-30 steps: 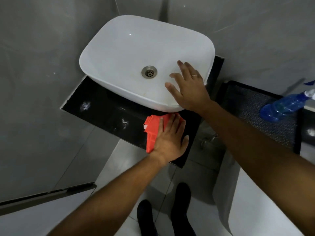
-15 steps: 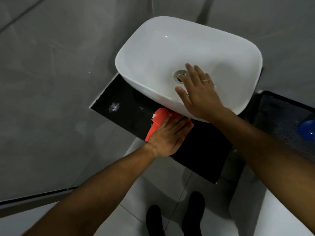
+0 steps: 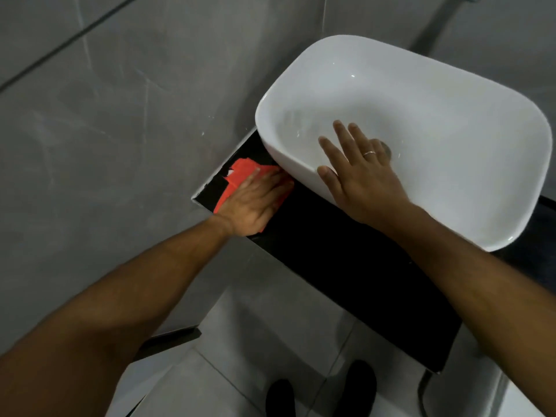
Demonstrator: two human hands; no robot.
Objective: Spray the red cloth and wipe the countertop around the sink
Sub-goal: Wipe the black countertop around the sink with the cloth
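My left hand lies flat on the red cloth, pressing it onto the black countertop at its far left end, beside the grey wall. The cloth pokes out past my fingers and tucks under the edge of the white vessel sink. My right hand rests over the sink's front rim, fingers spread into the basin, with a ring on one finger. It partly hides the drain. The spray bottle is out of view.
Grey tiled walls close in on the left and behind the sink. Below the counter is a light tiled floor, where my two dark shoes show. A thin hose hangs at the lower right.
My left hand has slid the red cloth leftward along the counter, from in front of the sink to the left end by the wall. My right hand stayed on the rim.
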